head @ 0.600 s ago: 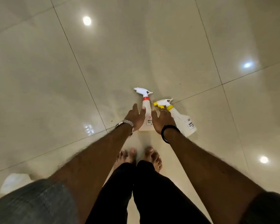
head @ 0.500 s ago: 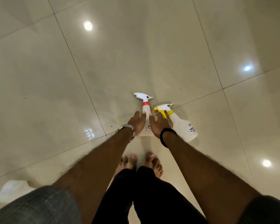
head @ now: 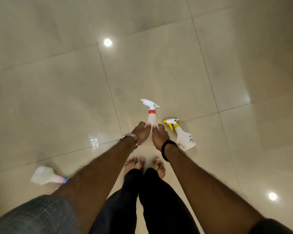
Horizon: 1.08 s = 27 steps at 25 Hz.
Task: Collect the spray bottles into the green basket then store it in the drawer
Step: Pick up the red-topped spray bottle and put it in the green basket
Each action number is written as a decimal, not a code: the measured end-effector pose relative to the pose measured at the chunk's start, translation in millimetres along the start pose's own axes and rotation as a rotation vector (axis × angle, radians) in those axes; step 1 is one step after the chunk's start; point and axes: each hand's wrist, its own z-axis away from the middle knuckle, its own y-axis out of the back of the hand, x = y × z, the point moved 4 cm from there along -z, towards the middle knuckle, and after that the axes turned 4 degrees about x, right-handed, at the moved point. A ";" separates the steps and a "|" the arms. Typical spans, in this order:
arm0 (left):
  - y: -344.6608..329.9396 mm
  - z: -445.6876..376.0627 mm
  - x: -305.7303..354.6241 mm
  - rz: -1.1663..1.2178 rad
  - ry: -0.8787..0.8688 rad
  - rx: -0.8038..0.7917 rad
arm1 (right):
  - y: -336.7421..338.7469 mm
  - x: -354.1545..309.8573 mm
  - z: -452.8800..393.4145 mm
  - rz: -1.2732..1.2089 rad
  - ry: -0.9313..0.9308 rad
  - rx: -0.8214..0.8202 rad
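Observation:
A white spray bottle with a red collar (head: 151,114) lies on the tiled floor with its nozzle pointing away from me. My left hand (head: 141,133) and my right hand (head: 160,135) both close around its body from either side. A second white bottle with a yellow trigger (head: 182,134) lies just right of my right hand, untouched. A third bottle with a pink collar (head: 45,176) lies at the lower left beside my left arm, blurred. No green basket or drawer is in view.
Glossy beige floor tiles (head: 159,65) spread in every direction, with ceiling lights reflected in them. My bare feet (head: 145,164) stand close behind the bottles, under my arms.
Both hands have closed tighter around the red-collared bottle. The view has shifted, so the pink-collared bottle at lower left is now in sight.

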 end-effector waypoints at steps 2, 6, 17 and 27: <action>23.8 43.7 9.9 0.040 -0.006 0.012 | 4.6 -23.9 40.7 -0.026 0.053 0.015; 71.2 141.0 18.8 0.074 -0.099 0.064 | 13.1 -70.3 138.1 -0.030 0.194 -0.003; 154.5 335.4 -91.1 0.436 -0.182 0.298 | -51.6 -100.0 338.5 0.134 0.414 -0.168; 171.4 470.0 -346.4 0.815 -0.102 0.548 | -225.2 -5.3 514.3 0.476 0.647 -0.425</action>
